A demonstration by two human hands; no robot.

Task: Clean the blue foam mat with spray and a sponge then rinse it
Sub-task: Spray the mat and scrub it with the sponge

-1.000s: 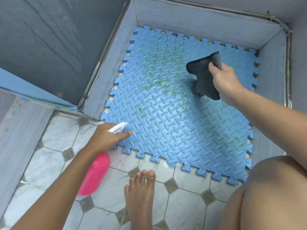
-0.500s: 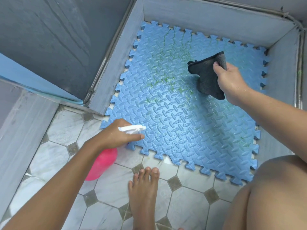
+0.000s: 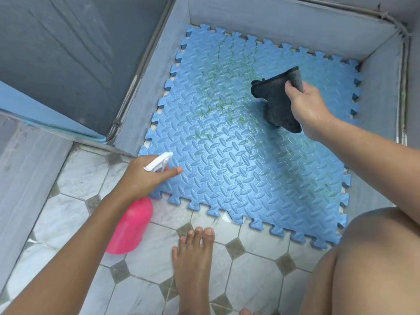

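Left hand [image 3: 147,176] grips the pink spray bottle [image 3: 129,226], its white nozzle [image 3: 159,161] aimed up-right across the blue foam mat [image 3: 250,155], bottle body trailing toward the tiled floor [image 3: 141,292]. Right hand [image 3: 306,108] pinches a dark sponge cloth [image 3: 279,103] above the mat's far side. Compared with a second ago, the nozzle has swung further over the mat.

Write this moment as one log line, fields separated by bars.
left hand: holds pink spray bottle | right hand: holds dark cloth above blue mat | green stains remain

The mat [image 3: 261,160] lies on the floor [image 3: 145,264] in a corner between walls [image 3: 272,21]; the spray bottle [image 3: 130,226] is by its left edge; the cloth [image 3: 276,98] is over its far right part; a foot [image 3: 193,267] stands just before it.
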